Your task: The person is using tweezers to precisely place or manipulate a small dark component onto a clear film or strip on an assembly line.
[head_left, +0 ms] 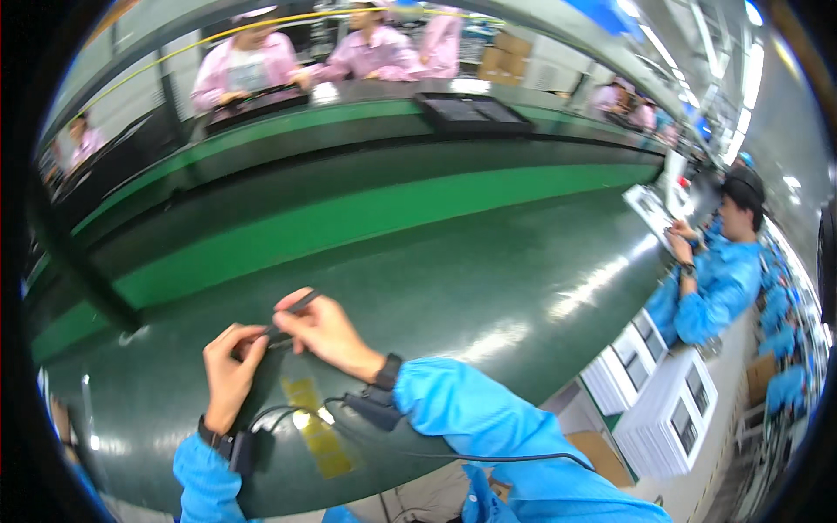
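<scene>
Above the green tabletop (401, 261), my two hands nearly meet. My right hand (324, 333) is closed round a slim dark pen-like tool (303, 302), whose upper end sticks out past the fingers. The tool's exact kind is too blurred to name. With thumb and fingertips pinched together, my left hand (230, 364) is at a small dark piece (274, 336) between the hands; I cannot make out what it is. Both wrists wear black bands with small black boxes, the right one (373, 408) trailing a cable.
Strips of yellow tape (316, 429) lie on the tabletop below my hands. A co-worker in blue (719, 279) works at right, near stacks of white trays (670, 414). Across a green ledge (314, 240), people in pink stand by a black tray (475, 113). A dark post (87, 270) rises at left.
</scene>
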Available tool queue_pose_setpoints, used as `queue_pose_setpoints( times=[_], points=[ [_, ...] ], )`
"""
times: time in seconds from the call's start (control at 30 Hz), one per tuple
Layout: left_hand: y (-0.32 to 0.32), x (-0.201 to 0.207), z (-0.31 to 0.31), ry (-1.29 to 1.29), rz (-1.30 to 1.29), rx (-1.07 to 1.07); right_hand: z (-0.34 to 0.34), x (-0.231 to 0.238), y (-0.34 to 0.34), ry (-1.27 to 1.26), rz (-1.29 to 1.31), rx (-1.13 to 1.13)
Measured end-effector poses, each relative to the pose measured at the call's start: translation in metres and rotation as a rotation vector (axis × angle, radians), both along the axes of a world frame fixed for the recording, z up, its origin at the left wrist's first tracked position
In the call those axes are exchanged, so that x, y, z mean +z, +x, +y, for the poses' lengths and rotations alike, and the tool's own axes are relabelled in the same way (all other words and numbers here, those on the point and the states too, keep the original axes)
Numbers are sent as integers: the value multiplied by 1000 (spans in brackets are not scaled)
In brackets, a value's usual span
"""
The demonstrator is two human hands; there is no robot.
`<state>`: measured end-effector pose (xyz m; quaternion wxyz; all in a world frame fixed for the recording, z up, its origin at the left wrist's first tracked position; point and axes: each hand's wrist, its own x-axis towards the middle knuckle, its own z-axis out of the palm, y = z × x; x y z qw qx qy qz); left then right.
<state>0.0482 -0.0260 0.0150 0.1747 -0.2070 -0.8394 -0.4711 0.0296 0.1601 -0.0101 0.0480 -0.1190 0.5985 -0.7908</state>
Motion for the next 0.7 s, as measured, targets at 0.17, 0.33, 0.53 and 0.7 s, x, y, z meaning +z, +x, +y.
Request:
queue_pose_setpoints(
  times=[0.17, 0.33, 0.53, 0.7],
  points=[
    [-1, -9, 5, 39, -31, -36, 4, -4, 2, -37, 27, -20],
    [3, -11, 2, 91, -107, -32, -1, -10, 1, -68, 77, -19],
    [0, -12, 0, 50, -104, -84, -2, -11, -2, -124, 114, -46],
    [-15, -35, -1, 30, -98, -122, 7, -20, -5, -83, 142, -45]
  ],
)
